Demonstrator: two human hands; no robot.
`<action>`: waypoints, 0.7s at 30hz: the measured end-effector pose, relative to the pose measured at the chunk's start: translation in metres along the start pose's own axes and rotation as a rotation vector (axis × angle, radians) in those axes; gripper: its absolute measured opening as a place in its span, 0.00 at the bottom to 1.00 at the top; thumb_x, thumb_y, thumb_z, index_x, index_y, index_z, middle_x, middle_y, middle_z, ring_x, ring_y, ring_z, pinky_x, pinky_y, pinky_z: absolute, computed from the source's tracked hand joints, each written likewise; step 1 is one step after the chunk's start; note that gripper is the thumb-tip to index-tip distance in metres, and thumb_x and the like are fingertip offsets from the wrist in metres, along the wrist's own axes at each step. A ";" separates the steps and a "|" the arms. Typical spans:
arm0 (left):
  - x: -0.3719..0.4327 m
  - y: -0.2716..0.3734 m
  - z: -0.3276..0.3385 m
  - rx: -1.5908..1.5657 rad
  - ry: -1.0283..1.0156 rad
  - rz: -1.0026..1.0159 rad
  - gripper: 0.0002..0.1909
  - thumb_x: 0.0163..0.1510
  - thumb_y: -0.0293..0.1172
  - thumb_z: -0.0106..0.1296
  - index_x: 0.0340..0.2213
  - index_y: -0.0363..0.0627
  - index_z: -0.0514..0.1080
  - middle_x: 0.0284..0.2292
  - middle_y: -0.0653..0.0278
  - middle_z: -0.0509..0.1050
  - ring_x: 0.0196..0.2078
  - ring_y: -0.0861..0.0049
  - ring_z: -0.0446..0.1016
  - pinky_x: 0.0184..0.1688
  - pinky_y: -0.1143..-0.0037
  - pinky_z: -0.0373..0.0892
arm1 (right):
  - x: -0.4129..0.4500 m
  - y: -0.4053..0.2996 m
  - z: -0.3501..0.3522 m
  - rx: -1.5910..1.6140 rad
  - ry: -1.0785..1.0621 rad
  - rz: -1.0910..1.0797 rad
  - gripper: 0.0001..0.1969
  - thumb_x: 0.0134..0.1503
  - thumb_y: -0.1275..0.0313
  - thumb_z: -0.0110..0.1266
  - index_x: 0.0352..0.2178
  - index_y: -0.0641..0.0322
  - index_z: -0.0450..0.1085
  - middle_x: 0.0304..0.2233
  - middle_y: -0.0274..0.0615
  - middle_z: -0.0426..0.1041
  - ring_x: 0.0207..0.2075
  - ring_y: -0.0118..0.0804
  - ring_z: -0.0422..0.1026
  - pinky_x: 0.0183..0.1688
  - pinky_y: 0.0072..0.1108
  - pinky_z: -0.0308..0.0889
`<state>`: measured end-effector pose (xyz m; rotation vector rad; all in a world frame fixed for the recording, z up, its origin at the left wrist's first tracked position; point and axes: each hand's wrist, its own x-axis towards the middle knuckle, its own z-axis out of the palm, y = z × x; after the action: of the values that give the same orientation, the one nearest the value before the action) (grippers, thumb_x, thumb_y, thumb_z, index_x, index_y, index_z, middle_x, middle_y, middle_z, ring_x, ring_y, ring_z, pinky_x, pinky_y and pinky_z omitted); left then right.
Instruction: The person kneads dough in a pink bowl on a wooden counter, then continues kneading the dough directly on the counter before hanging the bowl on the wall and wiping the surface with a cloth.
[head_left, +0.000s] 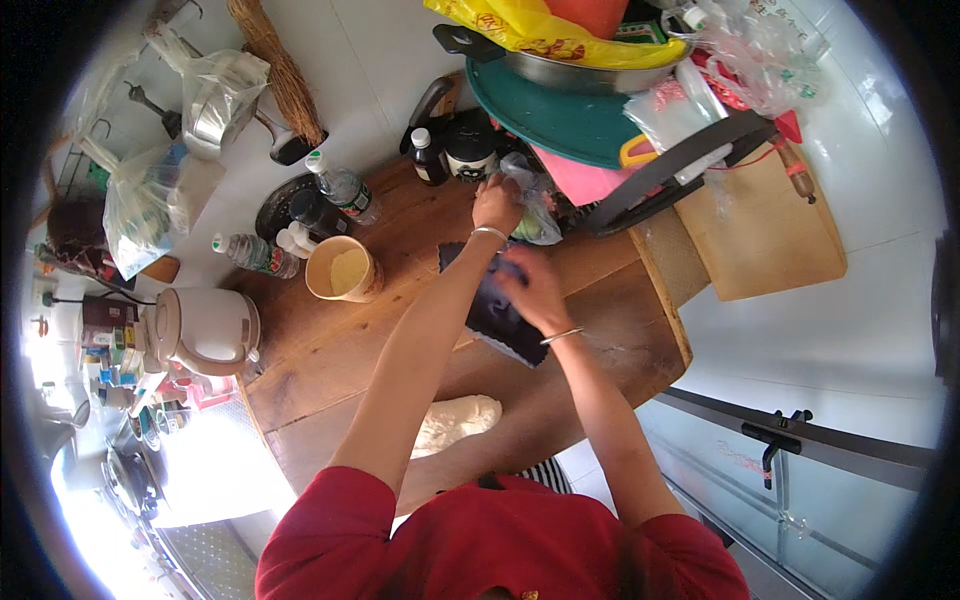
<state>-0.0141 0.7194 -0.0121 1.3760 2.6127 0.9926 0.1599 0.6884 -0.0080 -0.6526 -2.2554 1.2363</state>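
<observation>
My left hand (498, 204) reaches to the back of the wooden table (615, 330), at the edge of a clear plastic bag (538, 217) with something pale green in it. Its fingertips are partly hidden, so a grip on the bag cannot be made out. Over a dark cloth (491, 304) with a jagged edge is my right hand (534, 289), blurred, its fingers bent towards the left wrist. Whether it pinches the cloth is unclear. A lump of pale dough (463, 420) lies near the front edge, partly behind my left forearm.
Left on the table are a paper tub of yellowish flour or meal (348, 271), plastic bottles (259, 253) and an electric kettle (206, 330). Behind my hands stand a dark bottle (428, 159) and a black jar (471, 146). A green round board (555, 112) and wooden board (772, 225) are at right.
</observation>
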 end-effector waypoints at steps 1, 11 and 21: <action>-0.002 -0.007 0.000 -0.110 0.006 0.031 0.13 0.37 0.29 0.58 0.31 0.49 0.75 0.43 0.57 0.71 0.48 0.57 0.68 0.49 0.62 0.66 | 0.013 -0.001 -0.007 0.130 0.095 0.089 0.31 0.47 0.68 0.60 0.54 0.58 0.61 0.49 0.52 0.67 0.54 0.52 0.64 0.57 0.36 0.57; -0.035 -0.066 -0.010 -0.782 0.101 -0.162 0.13 0.41 0.23 0.58 0.32 0.38 0.72 0.33 0.60 0.75 0.34 0.72 0.74 0.37 0.73 0.69 | 0.107 -0.016 0.025 -0.180 0.205 -0.041 0.30 0.45 0.77 0.54 0.53 0.58 0.60 0.49 0.54 0.66 0.52 0.53 0.64 0.53 0.36 0.61; -0.077 0.039 -0.131 -1.239 0.136 -0.139 0.09 0.45 0.14 0.49 0.30 0.41 0.68 0.28 0.72 0.70 0.32 0.87 0.65 0.35 0.84 0.64 | 0.064 -0.110 0.001 0.352 0.502 -0.096 0.17 0.41 0.85 0.45 0.36 0.67 0.70 0.33 0.48 0.73 0.39 0.44 0.71 0.45 0.28 0.65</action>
<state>0.0213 0.6094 0.0934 0.7552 1.4384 2.1182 0.0909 0.6743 0.0980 -0.6253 -1.5958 1.2185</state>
